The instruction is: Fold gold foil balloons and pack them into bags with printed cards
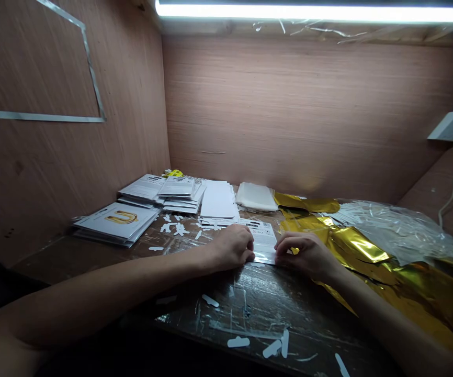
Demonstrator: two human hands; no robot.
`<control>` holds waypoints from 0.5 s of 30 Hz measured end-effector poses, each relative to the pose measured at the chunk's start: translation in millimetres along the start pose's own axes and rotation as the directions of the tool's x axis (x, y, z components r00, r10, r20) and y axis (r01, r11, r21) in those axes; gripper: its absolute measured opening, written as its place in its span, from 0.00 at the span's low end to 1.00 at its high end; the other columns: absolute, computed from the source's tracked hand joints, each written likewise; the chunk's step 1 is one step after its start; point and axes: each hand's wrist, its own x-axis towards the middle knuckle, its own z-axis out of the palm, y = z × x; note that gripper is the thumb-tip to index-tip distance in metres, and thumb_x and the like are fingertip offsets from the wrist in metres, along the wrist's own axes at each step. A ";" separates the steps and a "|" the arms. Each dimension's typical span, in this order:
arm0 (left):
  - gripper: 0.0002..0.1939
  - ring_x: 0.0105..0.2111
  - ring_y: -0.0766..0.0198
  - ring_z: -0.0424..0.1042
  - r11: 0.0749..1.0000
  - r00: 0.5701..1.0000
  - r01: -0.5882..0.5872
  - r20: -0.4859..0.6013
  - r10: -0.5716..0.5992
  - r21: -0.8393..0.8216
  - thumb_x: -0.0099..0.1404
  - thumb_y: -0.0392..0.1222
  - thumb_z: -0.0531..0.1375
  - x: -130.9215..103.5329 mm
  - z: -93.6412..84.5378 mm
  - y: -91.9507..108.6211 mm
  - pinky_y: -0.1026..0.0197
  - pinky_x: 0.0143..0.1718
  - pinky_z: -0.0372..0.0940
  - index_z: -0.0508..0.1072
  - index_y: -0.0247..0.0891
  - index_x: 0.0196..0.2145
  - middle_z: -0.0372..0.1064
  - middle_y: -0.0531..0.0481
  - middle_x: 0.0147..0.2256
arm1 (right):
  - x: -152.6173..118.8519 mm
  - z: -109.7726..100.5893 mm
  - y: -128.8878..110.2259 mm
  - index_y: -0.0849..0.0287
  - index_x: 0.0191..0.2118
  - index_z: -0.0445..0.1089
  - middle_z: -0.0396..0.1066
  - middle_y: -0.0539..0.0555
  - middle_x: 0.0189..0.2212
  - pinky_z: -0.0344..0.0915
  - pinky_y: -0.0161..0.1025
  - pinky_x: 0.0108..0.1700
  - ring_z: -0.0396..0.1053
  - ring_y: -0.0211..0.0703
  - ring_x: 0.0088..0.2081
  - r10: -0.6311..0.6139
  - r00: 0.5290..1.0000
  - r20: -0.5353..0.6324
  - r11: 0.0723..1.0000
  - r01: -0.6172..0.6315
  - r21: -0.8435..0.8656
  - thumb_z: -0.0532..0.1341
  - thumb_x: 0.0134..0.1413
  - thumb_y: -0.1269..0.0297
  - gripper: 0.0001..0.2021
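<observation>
A white printed card in a clear sleeve lies on the dark table between my two hands. My left hand has its fingers curled in, pinching the card's left edge. At the lower right edge of the same card, my right hand is bent with thumb and fingers pressed together on it. Behind the card is a pile of white cards. Gold foil spreads beside and under my right forearm.
Packed sleeves are stacked at the left, the front one showing a gold U. A cream stack stands at the back, clear plastic bags at the right. Small white cut-outs are scattered about. Wooden walls enclose the table.
</observation>
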 end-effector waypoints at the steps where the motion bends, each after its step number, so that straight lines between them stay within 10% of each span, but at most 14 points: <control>1: 0.04 0.38 0.58 0.76 0.999 0.999 0.038 0.003 -0.038 -0.036 0.58 0.35 0.70 1.2 -1.1 -2.7 0.60 0.41 0.69 0.81 0.34 0.32 0.78 0.44 0.37 | -0.1 -0.8 2.2 0.54 0.28 0.79 0.76 0.50 0.31 0.65 0.36 0.35 0.72 0.39 0.31 0.016 1.000 0.012 1.000 -0.016 0.001 0.72 0.54 0.57 0.09; 8: 0.11 0.42 0.58 0.78 0.942 0.987 0.141 0.120 -0.110 -0.304 0.53 0.31 0.71 7.7 -7.9 -31.3 0.64 0.40 0.72 0.84 0.37 0.36 0.79 0.45 0.45 | -0.9 -11.2 15.8 0.50 0.35 0.83 0.77 0.51 0.33 0.67 0.37 0.38 0.74 0.42 0.34 0.154 0.969 0.194 0.986 -0.164 0.037 0.69 0.57 0.55 0.07; 15: 0.23 0.48 0.58 0.78 0.985 0.952 -0.141 0.259 0.162 -0.097 0.52 0.17 0.56 7.9 -27.2 -32.4 0.62 0.47 0.71 0.84 0.37 0.34 0.79 0.45 0.48 | -1.4 -18.6 14.9 0.50 0.36 0.83 0.78 0.51 0.33 0.66 0.38 0.38 0.74 0.41 0.33 0.118 0.963 0.241 0.992 -0.105 -0.066 0.67 0.59 0.59 0.07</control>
